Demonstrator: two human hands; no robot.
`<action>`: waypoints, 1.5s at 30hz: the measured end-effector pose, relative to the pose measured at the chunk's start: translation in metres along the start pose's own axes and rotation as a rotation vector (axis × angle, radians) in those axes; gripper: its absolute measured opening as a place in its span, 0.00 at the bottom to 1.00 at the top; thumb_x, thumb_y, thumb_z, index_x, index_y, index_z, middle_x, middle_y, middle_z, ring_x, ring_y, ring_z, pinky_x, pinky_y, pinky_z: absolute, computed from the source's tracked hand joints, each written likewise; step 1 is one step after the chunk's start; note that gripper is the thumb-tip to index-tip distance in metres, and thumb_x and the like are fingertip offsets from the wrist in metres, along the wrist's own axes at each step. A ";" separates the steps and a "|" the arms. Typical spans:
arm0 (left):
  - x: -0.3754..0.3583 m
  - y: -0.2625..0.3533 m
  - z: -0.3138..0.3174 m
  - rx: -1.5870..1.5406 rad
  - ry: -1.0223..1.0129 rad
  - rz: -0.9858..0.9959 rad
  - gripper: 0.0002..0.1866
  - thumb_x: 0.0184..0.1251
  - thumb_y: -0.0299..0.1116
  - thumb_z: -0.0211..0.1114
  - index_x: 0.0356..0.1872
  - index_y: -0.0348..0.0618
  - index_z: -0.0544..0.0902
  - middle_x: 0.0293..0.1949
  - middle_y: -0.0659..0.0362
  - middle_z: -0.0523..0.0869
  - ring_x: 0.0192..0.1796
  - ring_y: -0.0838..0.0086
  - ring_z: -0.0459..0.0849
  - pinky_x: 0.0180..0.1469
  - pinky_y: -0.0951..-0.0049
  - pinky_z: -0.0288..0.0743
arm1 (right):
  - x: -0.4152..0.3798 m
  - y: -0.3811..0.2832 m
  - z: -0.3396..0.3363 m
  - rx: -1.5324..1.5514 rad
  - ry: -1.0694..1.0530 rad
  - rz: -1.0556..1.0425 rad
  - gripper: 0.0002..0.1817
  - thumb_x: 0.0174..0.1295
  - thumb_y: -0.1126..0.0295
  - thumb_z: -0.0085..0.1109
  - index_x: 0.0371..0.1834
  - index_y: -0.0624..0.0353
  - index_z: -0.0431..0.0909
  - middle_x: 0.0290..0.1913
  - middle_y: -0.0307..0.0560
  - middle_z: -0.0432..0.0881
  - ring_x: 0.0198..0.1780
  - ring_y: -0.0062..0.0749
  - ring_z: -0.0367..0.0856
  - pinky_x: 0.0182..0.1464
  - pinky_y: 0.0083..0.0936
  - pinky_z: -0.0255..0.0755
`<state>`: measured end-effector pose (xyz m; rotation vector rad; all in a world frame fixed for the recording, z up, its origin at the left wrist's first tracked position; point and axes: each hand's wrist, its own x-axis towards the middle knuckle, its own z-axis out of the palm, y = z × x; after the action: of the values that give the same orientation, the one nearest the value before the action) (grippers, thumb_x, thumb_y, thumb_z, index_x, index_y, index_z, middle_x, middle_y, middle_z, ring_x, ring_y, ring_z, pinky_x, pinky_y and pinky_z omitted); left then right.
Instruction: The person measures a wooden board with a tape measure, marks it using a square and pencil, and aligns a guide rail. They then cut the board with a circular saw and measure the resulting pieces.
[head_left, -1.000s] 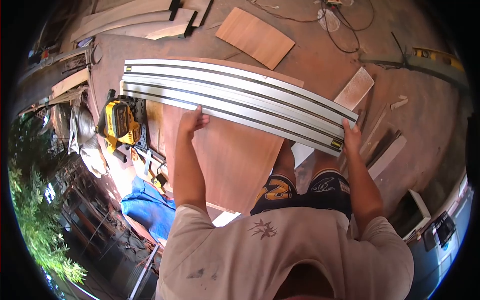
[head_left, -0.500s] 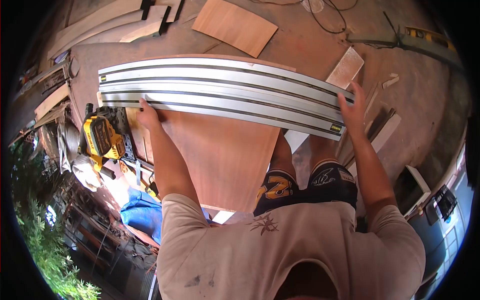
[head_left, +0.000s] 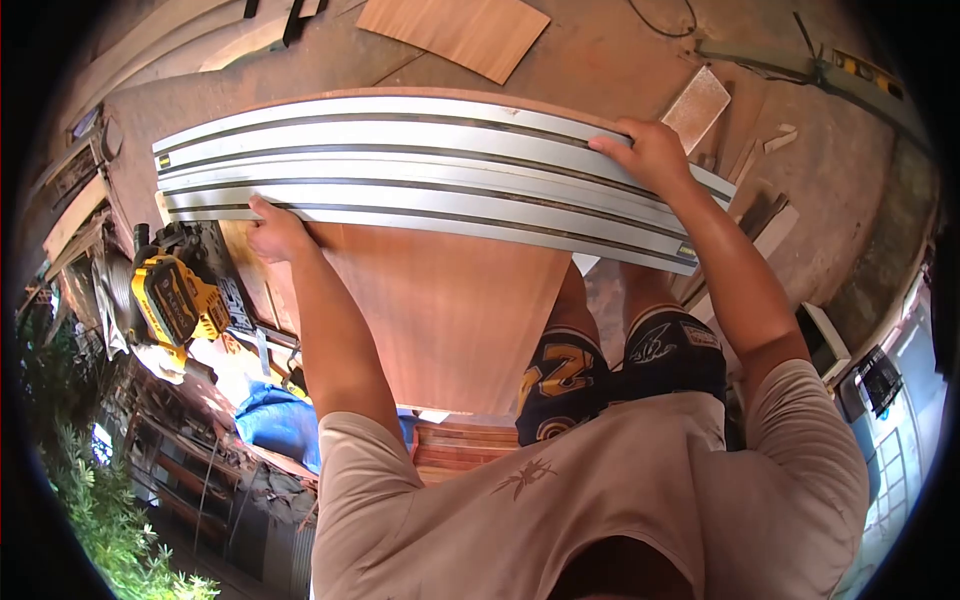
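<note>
A long silver guide rail (head_left: 420,170) with dark stripes lies across a brown wood panel (head_left: 440,300). My left hand (head_left: 278,232) grips the rail's near edge toward its left end, thumb on top and the other fingers mostly hidden. Over the far edge, toward the right end, my right hand (head_left: 650,158) is closed on the rail, with its thumb on the upper face. The rail's right end sticks out past the panel. Beside the panel's left edge sits a yellow and black power saw (head_left: 175,300).
A loose wood board (head_left: 455,30) lies on the floor beyond the panel. Wood offcuts (head_left: 765,240) and a narrow block (head_left: 698,108) are at the right. A yellow level (head_left: 865,72) is at the upper right. Blue cloth (head_left: 275,425) lies below the saw.
My right hand has moved left from the rail's right end to its far edge and closed on it. The view has shifted slightly; my left hand keeps its hold.
</note>
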<state>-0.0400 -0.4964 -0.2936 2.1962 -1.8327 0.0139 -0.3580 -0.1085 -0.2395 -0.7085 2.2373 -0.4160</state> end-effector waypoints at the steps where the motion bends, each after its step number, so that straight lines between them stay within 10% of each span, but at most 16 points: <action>1: 0.001 0.000 0.001 -0.025 -0.019 -0.020 0.33 0.64 0.60 0.56 0.36 0.29 0.82 0.38 0.41 0.81 0.46 0.47 0.77 0.54 0.49 0.66 | 0.001 0.002 0.001 -0.025 -0.003 -0.005 0.29 0.55 0.39 0.61 0.37 0.57 0.84 0.32 0.53 0.84 0.37 0.50 0.82 0.41 0.39 0.75; 20: 0.004 -0.006 0.004 -0.159 -0.056 -0.050 0.33 0.61 0.58 0.61 0.35 0.26 0.81 0.38 0.40 0.80 0.43 0.46 0.78 0.50 0.48 0.69 | 0.010 0.009 -0.003 0.028 -0.053 -0.021 0.29 0.52 0.41 0.67 0.25 0.62 0.80 0.17 0.55 0.75 0.21 0.47 0.74 0.27 0.36 0.68; 42: 0.001 0.002 -0.003 -0.201 -0.050 -0.067 0.29 0.63 0.56 0.59 0.29 0.32 0.84 0.29 0.44 0.86 0.33 0.50 0.82 0.43 0.52 0.73 | 0.011 0.012 -0.008 0.115 -0.103 0.030 0.32 0.46 0.38 0.69 0.27 0.62 0.83 0.23 0.55 0.80 0.27 0.45 0.79 0.33 0.37 0.72; 45: 0.004 0.000 -0.002 -0.193 -0.072 -0.070 0.30 0.63 0.57 0.58 0.28 0.32 0.84 0.29 0.44 0.86 0.33 0.51 0.82 0.43 0.53 0.73 | 0.014 0.011 -0.009 0.146 -0.084 -0.007 0.28 0.46 0.46 0.74 0.26 0.65 0.82 0.21 0.50 0.79 0.22 0.34 0.74 0.29 0.30 0.69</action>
<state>-0.0390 -0.5002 -0.2910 2.1493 -1.7131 -0.2481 -0.3766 -0.1075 -0.2458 -0.6447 2.1027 -0.5376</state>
